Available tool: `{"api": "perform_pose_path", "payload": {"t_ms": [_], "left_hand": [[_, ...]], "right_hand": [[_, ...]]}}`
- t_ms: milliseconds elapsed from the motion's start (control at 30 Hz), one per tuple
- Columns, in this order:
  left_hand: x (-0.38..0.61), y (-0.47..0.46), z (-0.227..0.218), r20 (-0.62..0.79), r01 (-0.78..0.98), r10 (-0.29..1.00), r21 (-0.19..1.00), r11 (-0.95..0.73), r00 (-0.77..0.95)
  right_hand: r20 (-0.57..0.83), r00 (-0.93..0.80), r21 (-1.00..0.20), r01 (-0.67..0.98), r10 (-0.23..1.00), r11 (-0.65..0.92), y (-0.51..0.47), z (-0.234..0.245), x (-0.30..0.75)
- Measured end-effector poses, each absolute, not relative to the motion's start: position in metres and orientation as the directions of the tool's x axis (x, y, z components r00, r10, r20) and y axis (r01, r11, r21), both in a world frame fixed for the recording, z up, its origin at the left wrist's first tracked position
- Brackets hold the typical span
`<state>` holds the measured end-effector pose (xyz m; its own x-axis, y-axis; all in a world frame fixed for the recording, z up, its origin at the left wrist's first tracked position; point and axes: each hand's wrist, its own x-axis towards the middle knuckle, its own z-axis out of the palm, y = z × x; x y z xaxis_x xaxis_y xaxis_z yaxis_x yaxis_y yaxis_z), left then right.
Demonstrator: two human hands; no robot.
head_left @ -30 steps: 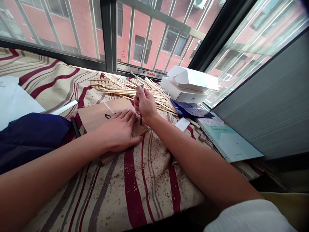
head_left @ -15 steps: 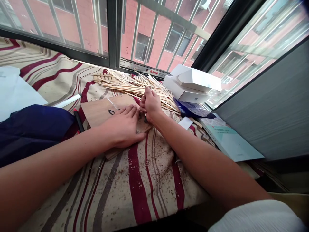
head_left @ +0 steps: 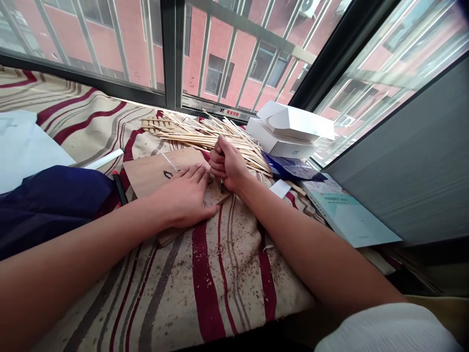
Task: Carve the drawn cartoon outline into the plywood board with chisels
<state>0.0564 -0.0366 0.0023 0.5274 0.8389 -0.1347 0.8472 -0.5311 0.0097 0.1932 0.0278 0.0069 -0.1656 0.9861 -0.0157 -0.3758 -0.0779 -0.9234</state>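
Window [head_left: 170,54] w/ dark metal frame runs along far side, bars across it & pink brick building [head_left: 242,63] outside. Grey panel [head_left: 399,166] fills right side. Striped cloth [head_left: 216,274], cream w/ red & brown bands, covers the whole work surface, w/ wood shavings [head_left: 245,278] scattered over it near the person's arms. Navy fabric [head_left: 47,205] lies at near left, white paper [head_left: 25,151] just beyond it. Far right: pale teal book [head_left: 348,215], lying flat & angled, near edge of cloth. White ZTE box [head_left: 278,142] sits at far right of center, white carton [head_left: 296,122] resting on top, blue plastic bag [head_left: 289,166] just in front. Big heap of thin wooden sticks [head_left: 205,137] spreads across far middle, against box on its right side. Small ladder-like stick piece [head_left: 157,124] lies at its far left end. Thin wooden board [head_left: 157,171] lies flat in center, just near the heap. Left hand [head_left: 183,198] rests flat on board, fingers spread, gripping nothing. Right hand [head_left: 229,164] sits at board's right edge, curled tight around narrow dark tool [head_left: 222,186]; only tool's tip shows below fist, rest hidden, so exact type can't be told. Black marker [head_left: 119,187] w/ red end lies left of board. White card [head_left: 280,188] lies right of right wrist.
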Motion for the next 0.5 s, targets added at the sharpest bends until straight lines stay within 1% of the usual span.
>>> {"api": "perform_pose_path", "payload": {"t_ms": [33,133,233,400,433,500], "left_hand": [[0.056,-0.036,0.002,-0.137,0.846,0.838,0.005,-0.533,0.529],[0.055,-0.036,0.001,-0.138,0.845,0.837,0.003,-0.535,0.53],[0.055,-0.036,0.001,-0.141,0.845,0.836,0.002,-0.535,0.53],[0.056,-0.037,0.003,-0.14,0.847,0.839,-0.008,-0.531,0.525],[0.056,-0.037,0.003,-0.139,0.848,0.84,-0.004,-0.53,0.524],[0.056,-0.036,0.003,-0.138,0.849,0.841,0.0,-0.528,0.523]], "right_hand": [[0.011,-0.153,-0.92,-0.39,0.988,-0.05,0.026,0.009,0.194],[0.058,-0.041,-0.918,-0.395,0.997,0.037,0.023,0.012,0.19],[0.084,-0.016,-0.935,-0.347,0.996,0.073,0.022,0.011,0.181],[0.19,0.093,-0.951,-0.23,0.977,0.207,0.028,0.003,0.176],[0.195,0.106,-0.952,-0.218,0.975,0.214,0.03,0.002,0.177],[0.159,0.057,-0.963,-0.211,0.986,0.168,0.034,-0.001,0.179]]}}
